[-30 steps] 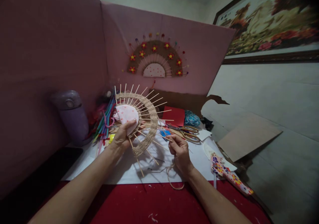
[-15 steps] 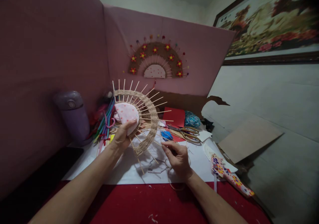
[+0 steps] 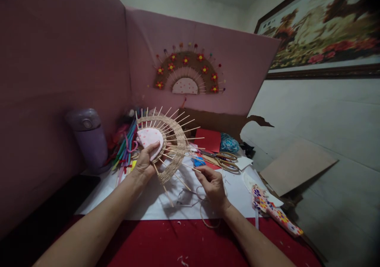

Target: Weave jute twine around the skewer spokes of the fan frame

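My left hand (image 3: 148, 161) is closed round the woven half-round fan (image 3: 177, 138), its thumb on the pink dotted half-disc (image 3: 152, 138) at the centre. Thin sticks radiate out through a band of woven brown twine. My right hand (image 3: 211, 184) is closed in a pinch at the outer end of one lower stick; twine seems to run there too, though the fingertips hide exactly what they grip. Loose twine (image 3: 204, 215) hangs in a loop below that hand, over the white paper (image 3: 142, 203).
Behind stand a purple bottle (image 3: 90, 140) and colourful pipe cleaners (image 3: 127, 142). Scissors (image 3: 227, 161), red paper (image 3: 208, 139) and blue yarn (image 3: 229, 142) lie beyond my right hand. A finished fan (image 3: 186, 59) is pinned to the pink board. A flower-patterned object (image 3: 276, 211) lies at right.
The fan has tilted, its upper edge dropping and its face turning slightly. My right hand stays near the same place, still pinching, and the twine loop below it shows more fully.
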Motion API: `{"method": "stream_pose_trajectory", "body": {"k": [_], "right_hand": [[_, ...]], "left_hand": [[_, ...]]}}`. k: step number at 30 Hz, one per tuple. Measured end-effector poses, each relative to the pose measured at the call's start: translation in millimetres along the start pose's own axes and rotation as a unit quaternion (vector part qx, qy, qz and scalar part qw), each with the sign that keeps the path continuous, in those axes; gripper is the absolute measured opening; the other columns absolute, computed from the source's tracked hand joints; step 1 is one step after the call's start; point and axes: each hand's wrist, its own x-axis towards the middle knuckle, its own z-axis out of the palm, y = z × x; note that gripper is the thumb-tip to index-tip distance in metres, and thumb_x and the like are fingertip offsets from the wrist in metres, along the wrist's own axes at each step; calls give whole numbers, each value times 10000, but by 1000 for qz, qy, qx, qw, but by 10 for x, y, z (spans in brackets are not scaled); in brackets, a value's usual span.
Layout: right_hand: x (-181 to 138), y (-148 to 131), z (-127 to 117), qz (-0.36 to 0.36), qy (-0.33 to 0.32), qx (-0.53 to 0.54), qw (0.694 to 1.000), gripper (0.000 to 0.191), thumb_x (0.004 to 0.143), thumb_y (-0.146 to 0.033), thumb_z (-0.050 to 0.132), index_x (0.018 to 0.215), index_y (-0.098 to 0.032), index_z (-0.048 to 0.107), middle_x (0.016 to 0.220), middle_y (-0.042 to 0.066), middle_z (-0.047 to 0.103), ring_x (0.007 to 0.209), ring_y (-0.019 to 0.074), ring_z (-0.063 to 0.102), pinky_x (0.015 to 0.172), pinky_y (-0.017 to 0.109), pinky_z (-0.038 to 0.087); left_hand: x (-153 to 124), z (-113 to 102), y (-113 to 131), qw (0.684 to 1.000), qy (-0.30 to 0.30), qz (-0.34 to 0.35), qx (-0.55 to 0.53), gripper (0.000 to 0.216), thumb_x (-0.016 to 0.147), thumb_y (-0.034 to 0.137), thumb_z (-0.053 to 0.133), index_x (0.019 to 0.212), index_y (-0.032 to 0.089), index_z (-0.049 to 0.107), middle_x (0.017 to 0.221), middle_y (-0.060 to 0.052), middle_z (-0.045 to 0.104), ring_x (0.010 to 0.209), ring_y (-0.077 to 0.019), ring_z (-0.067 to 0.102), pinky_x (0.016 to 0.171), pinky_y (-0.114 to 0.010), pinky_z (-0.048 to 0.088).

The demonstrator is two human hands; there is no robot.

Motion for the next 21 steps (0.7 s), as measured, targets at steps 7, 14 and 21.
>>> {"method": "stream_pose_trajectory", "body": {"k": [7,14,21], "right_hand": [[-14,15,22,-15,-24,-11,1000,125,760,-261,574,782,-186,671,628,8,571,554,119,461,514,242,349],[-26,-36,21,-7,-25,46,999,103,743,-263,609,788,-208,684,728,29,639,666,154,549,595,265,417],[-53,-50,58,-4,-62,71,996,81,739,-250,618,760,-215,688,726,34,665,650,149,576,589,257,430]], "left_hand": [[-25,30,-73,1000,9,-16,10,110,717,84,576,815,93,624,684,-73,663,555,-149,625,506,-236,524],[-35,44,-75,1000,0,-26,-3,127,723,78,566,837,79,620,703,-84,667,574,-152,629,519,-233,526],[-72,75,-77,999,-13,-40,-15,104,735,73,547,814,95,611,692,-80,675,543,-146,626,462,-219,516]]}}
